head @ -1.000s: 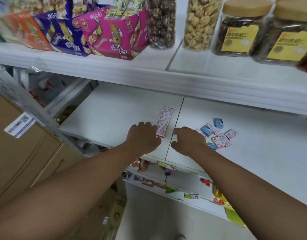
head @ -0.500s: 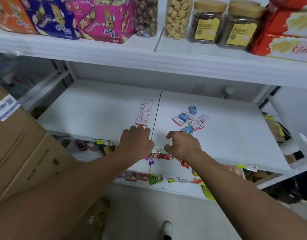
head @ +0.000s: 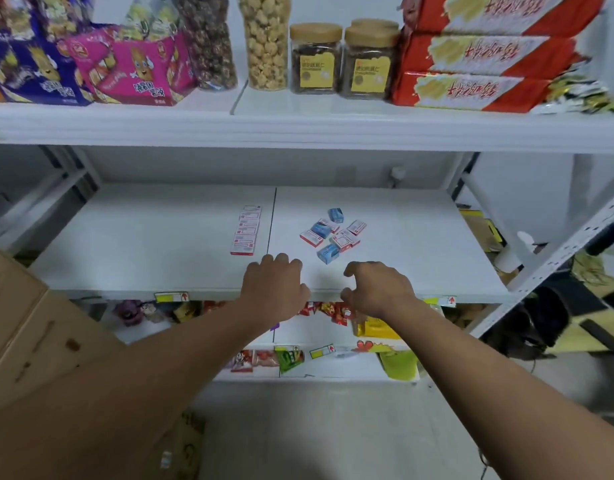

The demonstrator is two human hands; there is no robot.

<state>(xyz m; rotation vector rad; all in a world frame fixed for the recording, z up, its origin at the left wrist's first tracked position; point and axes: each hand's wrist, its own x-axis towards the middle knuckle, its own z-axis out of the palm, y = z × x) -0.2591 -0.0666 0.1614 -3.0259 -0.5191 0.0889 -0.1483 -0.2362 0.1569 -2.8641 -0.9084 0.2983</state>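
The person stands at a white shelf [head: 160, 244], both bare arms stretched to its front edge. The left hand [head: 274, 289] lies palm down at the middle of that edge, fingers bent, tips on the board; its grip holds nothing that I can see. The right hand [head: 378, 289] hangs just beside it over the same edge, its grip loosely curled, thumb and forefinger apart, nothing between them.

Further in, a row of small boxes [head: 247, 230], red and white, runs towards the back just left of the seam down the middle of the shelf. The nearest one lies just beyond the left hand's fingers, not touching. Right of the seam lies a loose heap of small boxes [head: 343, 239], red-white and blue mixed. A blue box [head: 328, 253] at the heap's near side lies a little beyond the two hands, apart from both.

On the top shelf [head: 298, 129] stand two jars [head: 340, 60] with tan lids, a pink carton [head: 136, 71] to their left and red packets [head: 472, 53] to their right. A cardboard carton [head: 21, 323] stands below the front left corner.
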